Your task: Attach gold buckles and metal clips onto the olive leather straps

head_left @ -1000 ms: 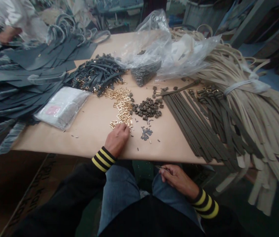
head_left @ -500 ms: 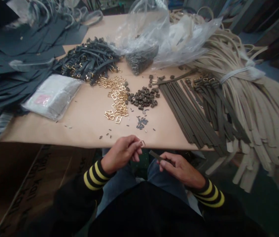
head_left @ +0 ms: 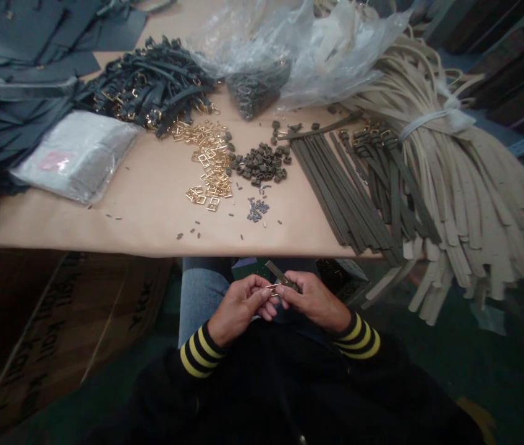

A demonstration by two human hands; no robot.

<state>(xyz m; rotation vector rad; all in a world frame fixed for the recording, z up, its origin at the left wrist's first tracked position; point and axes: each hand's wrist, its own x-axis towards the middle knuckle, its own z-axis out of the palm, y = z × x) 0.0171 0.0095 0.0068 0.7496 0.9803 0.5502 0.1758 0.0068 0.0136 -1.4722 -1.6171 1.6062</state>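
Across the table (head_left: 151, 228) lie gold buckles (head_left: 213, 159) and loops (head_left: 262, 164) — your left hand (head_left: 243, 306) pinches a metal frame (head_left: 271, 287), your right hand (head_left: 315, 301) a strap (head_left: 275, 269) slanting forward-left.

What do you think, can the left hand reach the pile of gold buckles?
Probably yes: the gold buckles lie uncovered, with only small loose bits before them, though the left hand holds a buckle-like frame.
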